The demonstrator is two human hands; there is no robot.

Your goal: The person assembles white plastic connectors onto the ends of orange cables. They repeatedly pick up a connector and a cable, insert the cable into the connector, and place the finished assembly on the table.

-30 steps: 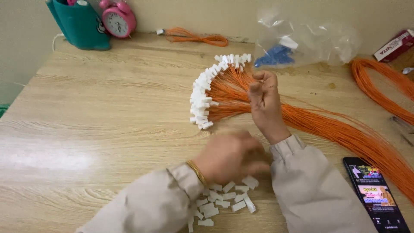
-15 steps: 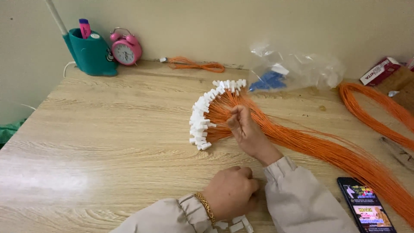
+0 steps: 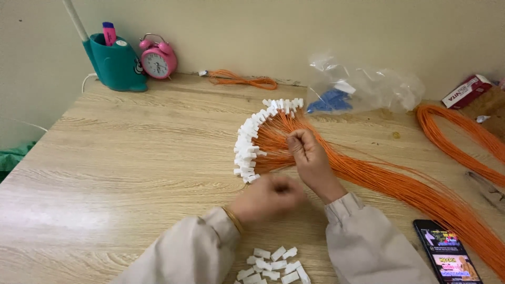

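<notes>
A fan of thin, limp orange wires (image 3: 368, 176) tipped with light white plastic connectors (image 3: 247, 147) is spread at table centre, pinched near the tips by the closed right hand (image 3: 310, 158), while the left hand (image 3: 271, 195), at its 7 o'clock, is fisted, perhaps on a connector; blue parts are held in the clear bag (image 3: 363, 89) at 1 o'clock.

Soft, even indoor light; pale glare on the worktop (image 3: 47, 210) at lower left; left hand (image 3: 271, 197) motion-blurred.

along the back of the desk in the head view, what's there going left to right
teal pen holder → pink alarm clock → small orange wire coil → clear plastic bag → red box
</notes>
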